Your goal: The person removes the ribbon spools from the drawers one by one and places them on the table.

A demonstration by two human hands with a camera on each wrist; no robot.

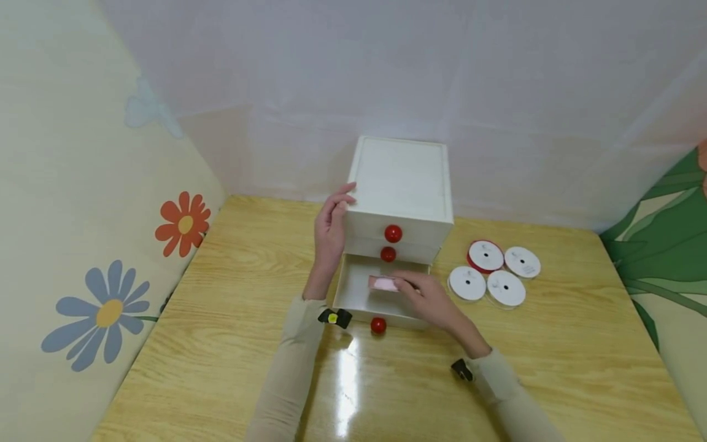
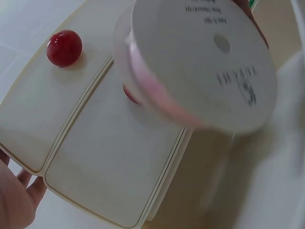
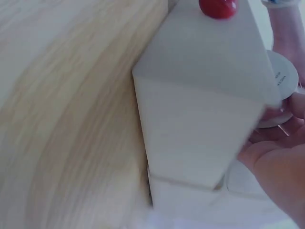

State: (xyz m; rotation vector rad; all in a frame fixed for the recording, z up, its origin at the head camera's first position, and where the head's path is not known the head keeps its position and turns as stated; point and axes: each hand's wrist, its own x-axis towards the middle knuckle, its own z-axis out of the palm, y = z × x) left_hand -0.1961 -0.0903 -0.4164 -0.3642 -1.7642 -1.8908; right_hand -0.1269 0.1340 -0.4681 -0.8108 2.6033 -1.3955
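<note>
A small white chest of drawers (image 1: 400, 178) with red ball knobs stands on the table, its bottom drawer (image 1: 351, 287) pulled out. My left hand (image 1: 329, 233) rests against the chest's left side, fingertips at the top edge. Over the open drawer, my right hand (image 1: 433, 301) grips a ribbon spool (image 1: 383, 283) by its right side. Close up in the left wrist view, that spool (image 2: 200, 57) has white printed discs and pink ribbon between them. Part of its rim is hidden by the drawer front (image 3: 205, 52) in the right wrist view.
To the right of the chest lie several white-faced spools (image 1: 506, 288), among them one with red ribbon (image 1: 485, 256). The wooden table (image 1: 221, 344) runs back to a pale cloth (image 1: 309, 92). A flower-printed panel (image 1: 110, 202) borders the left side.
</note>
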